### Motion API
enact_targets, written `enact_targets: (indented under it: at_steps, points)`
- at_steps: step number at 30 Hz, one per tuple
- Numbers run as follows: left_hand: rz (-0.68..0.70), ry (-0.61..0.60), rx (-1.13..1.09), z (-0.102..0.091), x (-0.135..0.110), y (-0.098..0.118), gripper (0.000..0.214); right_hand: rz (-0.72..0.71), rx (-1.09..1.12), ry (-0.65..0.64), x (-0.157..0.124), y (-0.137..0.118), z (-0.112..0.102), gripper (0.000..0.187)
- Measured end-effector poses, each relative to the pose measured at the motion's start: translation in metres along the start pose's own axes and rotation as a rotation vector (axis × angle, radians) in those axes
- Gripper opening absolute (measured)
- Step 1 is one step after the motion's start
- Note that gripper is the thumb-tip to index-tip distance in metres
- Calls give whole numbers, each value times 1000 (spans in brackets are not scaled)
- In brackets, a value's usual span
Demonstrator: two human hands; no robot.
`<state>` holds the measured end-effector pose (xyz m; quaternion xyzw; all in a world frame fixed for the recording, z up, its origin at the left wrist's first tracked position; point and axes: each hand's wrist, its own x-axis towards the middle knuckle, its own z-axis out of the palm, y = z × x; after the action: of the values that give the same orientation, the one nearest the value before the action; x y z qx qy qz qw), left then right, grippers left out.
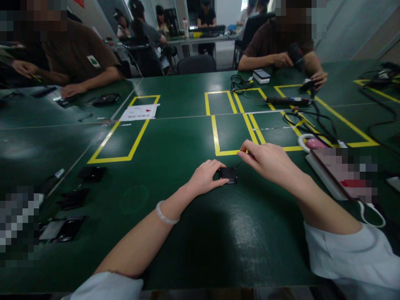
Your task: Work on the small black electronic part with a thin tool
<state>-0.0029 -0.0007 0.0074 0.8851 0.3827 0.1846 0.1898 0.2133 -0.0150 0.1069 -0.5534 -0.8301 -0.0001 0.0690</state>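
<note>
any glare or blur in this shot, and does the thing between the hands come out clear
Head view: pale glare on the green tabletop; left and right edges look smeared, with blocky pixelation in patches; small black part dark, fine detail unreadable.

From where I stand, the left hand (208, 176) holds a small black box (229, 175) on the worktop (187, 246), thumb on the near side, fingers on the far side. The right hand (264, 160) pinches a thin tool (239, 163), its tip at the box's far right corner. Left of the left hand sit black parts (72, 198); beyond it lies a paper (140, 112). Past the right hand, a co-worker (265, 46) grips a drill (296, 57).
</note>
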Motion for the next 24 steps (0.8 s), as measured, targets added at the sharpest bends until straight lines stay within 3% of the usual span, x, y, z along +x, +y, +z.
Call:
enact_targets:
  at_steps: [9,16,24]
  points:
    - [-6,1,-3,1,0,-1,37,-8,69,3,-1,0,-2,26]
    - [-9,-2,-16,0,0,0,36,12,-30,-13,0,1,0,29]
    - [-4,-1,-12,1,0,-1,37,-40,73,-1,-1,0,-1,27]
